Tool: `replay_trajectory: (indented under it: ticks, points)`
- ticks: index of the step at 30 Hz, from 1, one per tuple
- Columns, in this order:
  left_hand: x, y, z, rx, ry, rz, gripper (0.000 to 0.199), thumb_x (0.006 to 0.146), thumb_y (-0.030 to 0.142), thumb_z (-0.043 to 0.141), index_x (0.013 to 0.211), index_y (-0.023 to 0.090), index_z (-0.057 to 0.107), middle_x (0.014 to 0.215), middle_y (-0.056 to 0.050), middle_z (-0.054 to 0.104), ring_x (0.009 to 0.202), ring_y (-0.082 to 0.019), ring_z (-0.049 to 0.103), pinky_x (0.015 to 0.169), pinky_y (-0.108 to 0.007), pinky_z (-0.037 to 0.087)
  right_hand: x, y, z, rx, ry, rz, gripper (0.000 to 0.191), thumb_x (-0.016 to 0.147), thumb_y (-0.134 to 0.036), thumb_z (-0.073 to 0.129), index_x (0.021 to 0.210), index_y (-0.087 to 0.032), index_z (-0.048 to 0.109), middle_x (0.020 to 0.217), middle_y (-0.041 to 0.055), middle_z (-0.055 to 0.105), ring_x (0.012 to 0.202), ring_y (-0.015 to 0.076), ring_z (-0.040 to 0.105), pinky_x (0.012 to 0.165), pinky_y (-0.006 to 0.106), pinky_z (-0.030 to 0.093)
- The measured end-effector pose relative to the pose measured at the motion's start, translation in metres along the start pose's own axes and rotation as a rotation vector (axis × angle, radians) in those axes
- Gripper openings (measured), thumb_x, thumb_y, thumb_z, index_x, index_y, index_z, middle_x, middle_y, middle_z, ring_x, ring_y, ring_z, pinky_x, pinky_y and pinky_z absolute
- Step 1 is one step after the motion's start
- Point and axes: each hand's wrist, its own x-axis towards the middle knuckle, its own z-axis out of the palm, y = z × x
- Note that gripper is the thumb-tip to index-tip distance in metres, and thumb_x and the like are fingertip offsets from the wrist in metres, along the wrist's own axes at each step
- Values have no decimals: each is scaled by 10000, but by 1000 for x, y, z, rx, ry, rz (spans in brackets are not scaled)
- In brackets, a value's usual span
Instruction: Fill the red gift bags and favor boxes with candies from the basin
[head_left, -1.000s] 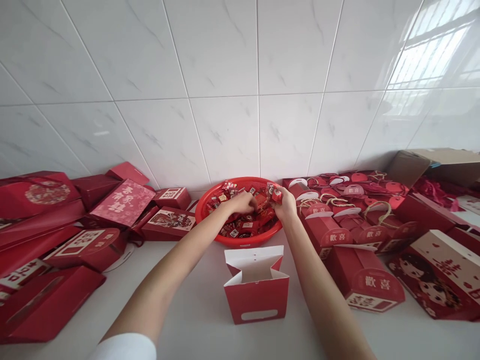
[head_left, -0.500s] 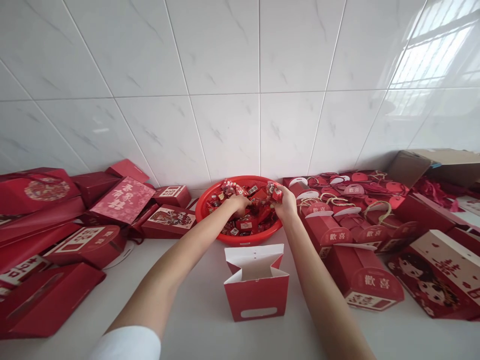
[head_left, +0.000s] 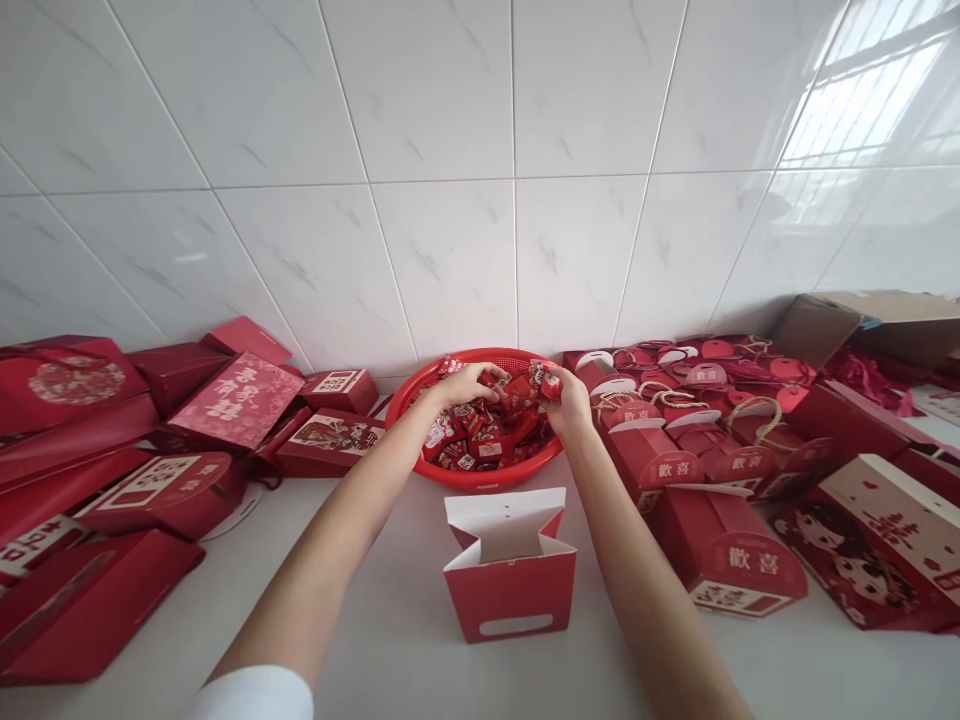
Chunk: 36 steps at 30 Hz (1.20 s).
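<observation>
A red plastic basket (head_left: 480,482) against the tiled wall holds many red wrapped candies (head_left: 480,440). Over its middle, my left hand (head_left: 469,384) has its fingers curled round a wrapped candy, which they partly hide. My right hand (head_left: 571,402) is at the basket's right rim, closed on several wrapped candies (head_left: 550,383) that poke out past the fingertips. In front of the basket, between my forearms, a red paper gift box (head_left: 510,595) stands upright with its top open and its white inside showing.
Red gift boxes and bags (head_left: 232,405) are heaped along the left. On the right stand rows of red boxes (head_left: 750,555) with rope handles, a box with cartoon figures (head_left: 862,545) and a brown cardboard box (head_left: 877,320). White tiles (head_left: 450,260) rise behind the table (head_left: 360,620).
My left hand has lifted slightly out of the candies, and its fingers now point toward my right hand. The right hand stays at the rim with its candies. The paper box stands where it was.
</observation>
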Motion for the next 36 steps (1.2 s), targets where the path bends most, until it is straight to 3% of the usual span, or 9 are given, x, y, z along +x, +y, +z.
replay_trajectory:
  ticks: [7, 12, 17, 22, 29, 36]
  points:
    - [-3, 5, 5, 108, 4, -40, 394, 662, 246, 785, 1049, 195, 728, 1012, -43, 747, 941, -245, 685, 819, -317, 522, 0, 0, 0, -9, 6, -4, 44, 625, -156, 656, 652, -189, 667, 594, -32, 653, 553, 129, 594, 460, 227, 459]
    - [-5, 15, 21, 188, -70, -29, 312, 608, 198, 807, 914, 238, 764, 992, -1, 758, 927, -233, 683, 801, -277, 503, -1, -1, -1, -17, -4, -2, 43, 627, -163, 654, 655, -178, 683, 618, -23, 654, 559, 127, 589, 457, 230, 465]
    - [-4, 25, 28, 222, -130, -24, 370, 594, 113, 784, 941, 241, 767, 939, 10, 763, 855, -215, 686, 728, -259, 501, -2, -1, -1, -17, 2, -7, 39, 610, -166, 662, 642, -187, 666, 608, -30, 648, 555, 125, 586, 460, 225, 454]
    - [-6, 27, 16, 235, -57, -43, 310, 670, 142, 760, 964, 240, 763, 1085, 0, 746, 966, -208, 678, 790, -238, 505, -1, -1, -1, -21, -6, 1, 65, 600, -170, 666, 663, -184, 678, 620, -21, 662, 577, 142, 599, 473, 247, 465]
    - [-5, 19, 11, 301, 20, -108, 286, 688, 182, 764, 972, 220, 759, 976, -15, 742, 845, -209, 678, 691, -247, 496, -2, -1, -1, -30, -7, -2, 80, 599, -171, 654, 669, -190, 688, 630, -26, 663, 572, 140, 597, 484, 259, 460]
    - [-4, 15, 14, 369, 67, -137, 385, 753, 370, 765, 1091, 190, 718, 1102, -84, 717, 978, -261, 660, 789, -289, 482, 0, 1, -2, -50, -22, -22, 91, 598, -194, 668, 688, -185, 685, 652, -19, 673, 577, 143, 607, 478, 254, 447]
